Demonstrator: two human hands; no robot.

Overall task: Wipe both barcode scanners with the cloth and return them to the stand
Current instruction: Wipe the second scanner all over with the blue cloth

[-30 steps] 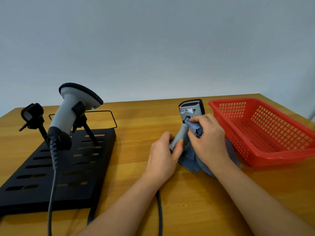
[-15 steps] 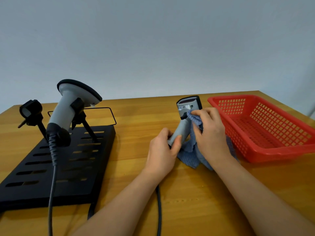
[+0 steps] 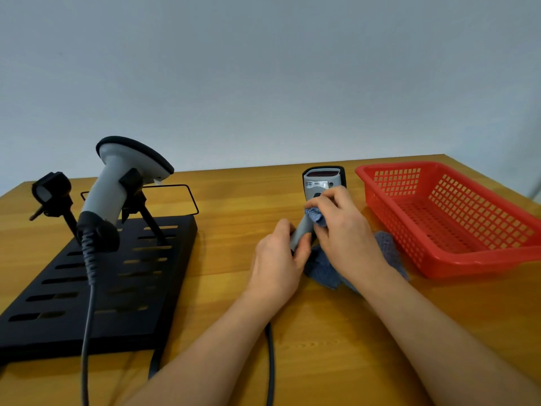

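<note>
Wiping scanner point(image 3: 321, 186), wooden table point(image 3: 234, 259), pale wall point(image 3: 263, 68)

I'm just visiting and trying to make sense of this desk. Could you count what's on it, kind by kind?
Barcode scanners: 2, one clipped in the stand, one held in the hands
Scanner stand: 1, black, slotted base
Cloth: 1, blue
Basket: 1, red
Total: 5

wall point(image 3: 263, 68): plain pale grey | table point(image 3: 234, 200): wooden, honey-coloured
</note>
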